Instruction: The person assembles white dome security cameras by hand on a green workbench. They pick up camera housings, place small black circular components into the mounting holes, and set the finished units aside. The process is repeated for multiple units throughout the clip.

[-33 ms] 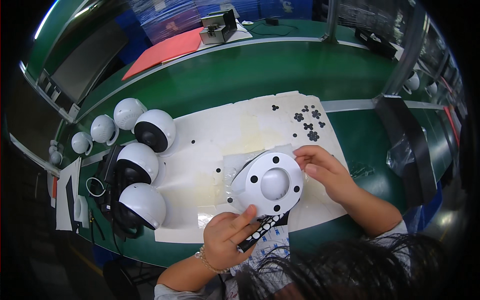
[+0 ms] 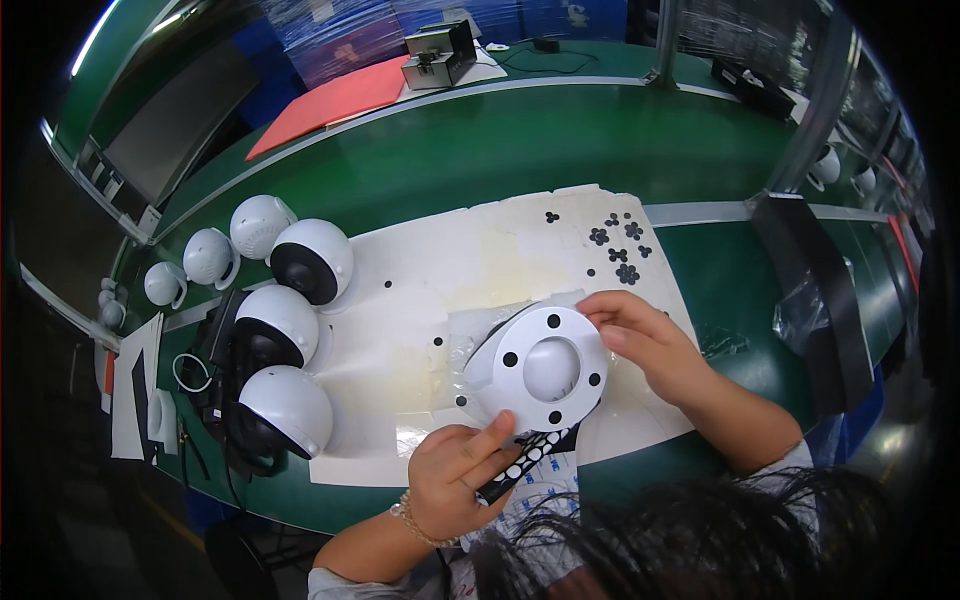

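A white dome-shaped camera lies on a piece of clear wrap, its round flat base facing up. Several black round pads dot that ring-shaped base around a central hollow. My left hand is closed around a black strip punched with rows of round holes, and one of its fingers rests on the near edge of the base. At the far right rim, my right hand is closed with its thumb and fingertips against the base; the exact contact is partly hidden.
Several white cameras stand at the left beside black cables. A cream sheet covers the green bench, with clusters of black pads at its far right. A black curved part lies right; a metal box stands behind.
My right hand has moved slightly left and in against the rim of the base. The left hand and the camera hold their place.
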`<action>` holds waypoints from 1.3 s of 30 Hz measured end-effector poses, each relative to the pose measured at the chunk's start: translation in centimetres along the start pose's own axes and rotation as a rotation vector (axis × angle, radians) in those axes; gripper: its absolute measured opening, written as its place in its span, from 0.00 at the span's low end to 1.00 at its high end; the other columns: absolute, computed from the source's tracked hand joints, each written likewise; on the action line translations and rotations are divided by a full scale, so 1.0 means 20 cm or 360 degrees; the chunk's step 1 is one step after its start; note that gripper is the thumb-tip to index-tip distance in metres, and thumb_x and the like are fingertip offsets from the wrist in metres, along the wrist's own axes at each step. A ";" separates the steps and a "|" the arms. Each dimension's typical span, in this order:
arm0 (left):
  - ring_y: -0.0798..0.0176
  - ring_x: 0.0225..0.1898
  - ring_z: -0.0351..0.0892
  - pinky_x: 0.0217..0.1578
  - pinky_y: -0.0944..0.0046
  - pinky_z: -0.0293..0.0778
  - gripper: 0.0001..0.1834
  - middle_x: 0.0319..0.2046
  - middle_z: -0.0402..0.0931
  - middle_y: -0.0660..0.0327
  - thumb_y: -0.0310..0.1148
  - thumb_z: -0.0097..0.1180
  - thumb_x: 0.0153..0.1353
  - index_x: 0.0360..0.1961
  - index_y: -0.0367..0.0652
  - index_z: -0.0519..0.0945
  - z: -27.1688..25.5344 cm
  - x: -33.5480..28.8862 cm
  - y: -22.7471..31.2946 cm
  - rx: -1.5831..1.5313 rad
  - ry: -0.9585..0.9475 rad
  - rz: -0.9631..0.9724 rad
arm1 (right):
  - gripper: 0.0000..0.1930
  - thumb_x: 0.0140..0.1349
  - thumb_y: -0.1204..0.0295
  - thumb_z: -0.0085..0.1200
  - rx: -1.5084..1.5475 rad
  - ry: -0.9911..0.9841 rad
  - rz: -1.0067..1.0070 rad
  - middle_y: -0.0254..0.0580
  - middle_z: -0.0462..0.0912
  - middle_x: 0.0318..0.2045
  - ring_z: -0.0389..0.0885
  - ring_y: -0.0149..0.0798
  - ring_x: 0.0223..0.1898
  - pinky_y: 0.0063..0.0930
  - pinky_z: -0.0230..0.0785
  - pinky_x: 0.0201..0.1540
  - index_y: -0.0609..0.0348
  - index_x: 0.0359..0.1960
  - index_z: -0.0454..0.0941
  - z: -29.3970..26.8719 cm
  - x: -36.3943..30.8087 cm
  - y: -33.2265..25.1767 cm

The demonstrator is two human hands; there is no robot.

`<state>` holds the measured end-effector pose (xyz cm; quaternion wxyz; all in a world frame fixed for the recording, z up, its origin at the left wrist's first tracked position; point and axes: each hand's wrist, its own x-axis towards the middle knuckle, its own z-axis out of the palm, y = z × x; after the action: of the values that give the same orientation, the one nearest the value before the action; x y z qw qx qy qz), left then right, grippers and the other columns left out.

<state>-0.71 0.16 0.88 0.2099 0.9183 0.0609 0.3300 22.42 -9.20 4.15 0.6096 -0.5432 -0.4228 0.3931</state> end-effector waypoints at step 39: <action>0.57 0.38 0.73 0.38 0.63 0.70 0.23 0.52 0.67 0.55 0.34 0.48 0.47 0.46 0.38 0.72 0.00 -0.09 -0.11 -0.0541 -0.0355 0.0261 | 0.08 0.50 0.73 0.48 -0.3085 0.0636 -0.0240 0.45 0.79 0.31 0.78 0.45 0.34 0.34 0.69 0.36 0.57 0.30 0.78 -0.56 1.13 0.46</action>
<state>-2.02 1.77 -1.03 0.3396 0.9025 -0.0940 0.2478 40.37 9.27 -3.55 -0.0148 -0.8348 -0.4844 -0.2611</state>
